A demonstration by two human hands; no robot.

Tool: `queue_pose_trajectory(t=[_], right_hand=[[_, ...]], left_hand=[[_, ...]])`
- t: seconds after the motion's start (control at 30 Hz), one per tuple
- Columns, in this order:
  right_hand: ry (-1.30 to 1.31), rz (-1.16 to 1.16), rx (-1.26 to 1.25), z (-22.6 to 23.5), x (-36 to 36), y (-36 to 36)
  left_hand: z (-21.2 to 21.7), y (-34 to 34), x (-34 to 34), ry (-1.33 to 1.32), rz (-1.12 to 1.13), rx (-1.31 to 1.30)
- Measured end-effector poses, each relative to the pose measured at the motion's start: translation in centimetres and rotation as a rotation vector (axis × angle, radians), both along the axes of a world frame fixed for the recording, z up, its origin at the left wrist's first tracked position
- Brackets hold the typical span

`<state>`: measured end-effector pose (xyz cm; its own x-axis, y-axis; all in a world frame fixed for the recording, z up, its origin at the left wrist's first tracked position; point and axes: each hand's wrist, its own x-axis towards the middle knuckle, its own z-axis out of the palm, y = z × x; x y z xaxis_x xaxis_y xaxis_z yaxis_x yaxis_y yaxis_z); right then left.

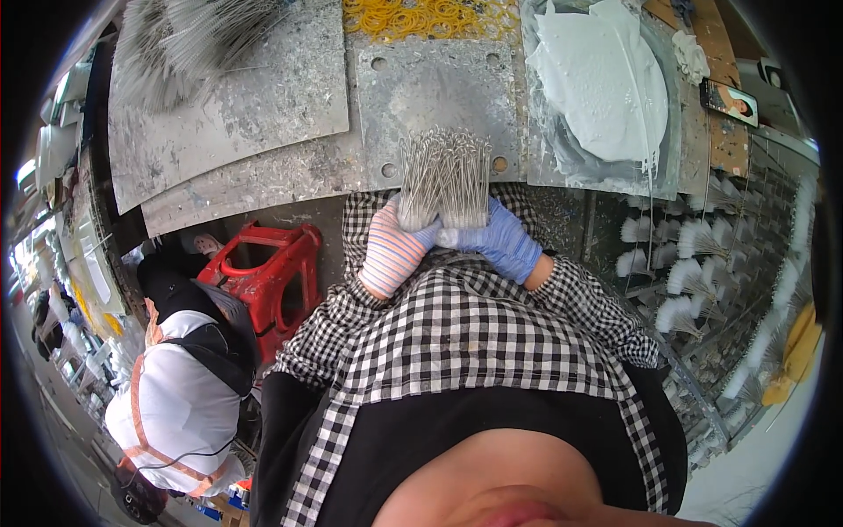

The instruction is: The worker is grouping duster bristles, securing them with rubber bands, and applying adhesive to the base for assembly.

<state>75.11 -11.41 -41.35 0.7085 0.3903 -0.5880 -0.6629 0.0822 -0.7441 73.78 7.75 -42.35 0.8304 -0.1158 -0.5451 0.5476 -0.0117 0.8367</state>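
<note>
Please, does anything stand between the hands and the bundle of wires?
Only gloves do: the left hand, in stripes, and the right hand, in blue, hold the bundle of wires at its near end. Nothing else visible does.

A spattered grey workbench [281,180] carries a flat sheet [281,88] toward ten-thirty, yellow loops [421,18] and a four-holed plate [421,88] at twelve – and a white-smeared board [558,162] around one-thirty.

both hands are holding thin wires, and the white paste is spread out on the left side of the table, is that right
The side is wrong: the head view shows the white paste spread on the right side of the table. The left hand and right hand do hold thin wires.
</note>
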Motion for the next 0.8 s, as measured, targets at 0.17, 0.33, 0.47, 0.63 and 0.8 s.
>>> queue_pose_trajectory(t=[0.17, 0.33, 0.47, 0.63, 0.8], right_hand=[[0.182, 0.124, 0.051, 1.9, 0.2, -1.9], [-0.346, 0.105, -0.194, 2.8, -0.2, -5.5], [-0.562, 0.141, -0.349, 2.8, -0.2, -6.4], [-0.153, 0.261, -0.177, 5.4, 0.6, -6.5], [-0.645, 0.095, -0.534, 2.9, 0.6, -1.7]], left_hand=[[4.2, 2.6, 1.2, -0.028, -0.165, 0.027], [7.1, 6.0, 1.5, -0.196, -0.219, 0.141], [9.0, 6.5, 2.1, -0.198, -0.423, 0.335], [7.8, 6.2, 0.7, -0.504, -0.375, 0.521], [7.8, 0.9, -0.1, 0.287, 0.048, -0.494]])
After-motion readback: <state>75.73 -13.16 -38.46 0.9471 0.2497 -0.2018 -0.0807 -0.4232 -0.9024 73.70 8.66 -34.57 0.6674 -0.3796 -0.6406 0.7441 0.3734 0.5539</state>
